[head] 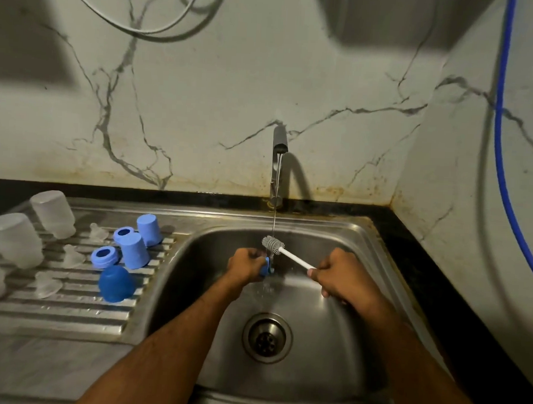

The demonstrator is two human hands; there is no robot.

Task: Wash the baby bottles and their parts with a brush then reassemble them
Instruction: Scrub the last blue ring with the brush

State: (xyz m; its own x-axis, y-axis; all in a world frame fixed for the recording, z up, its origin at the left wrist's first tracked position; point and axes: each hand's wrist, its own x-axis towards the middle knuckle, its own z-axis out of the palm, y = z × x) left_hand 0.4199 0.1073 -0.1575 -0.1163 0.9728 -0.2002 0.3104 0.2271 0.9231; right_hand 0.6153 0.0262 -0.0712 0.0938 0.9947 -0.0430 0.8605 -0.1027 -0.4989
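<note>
Looking down from the head view into a steel sink (364, 247), with a thin stream running from the tap (278, 159). Left hand (246, 265) over the basin, fingers curled round a small blue bottle part (267, 268) held right under the stream. Right hand (337, 275) to the right, fingers closed around the white handle of the bottle brush (282, 251), grey bristle head tilted up and left, just above the blue part, in the falling water. Drain (266, 337) low in the basin, between the two forearms. On the ribbed draining surface (68, 309) to the left: three frosted bottles (13, 239) upside down, two light blue caps (134, 250) upright, two blue rings (104, 256), one darker blue dome cap (116, 283), clear teats (48, 284) among them. Blue hose (499, 146) hanging down the marble wall at right
</note>
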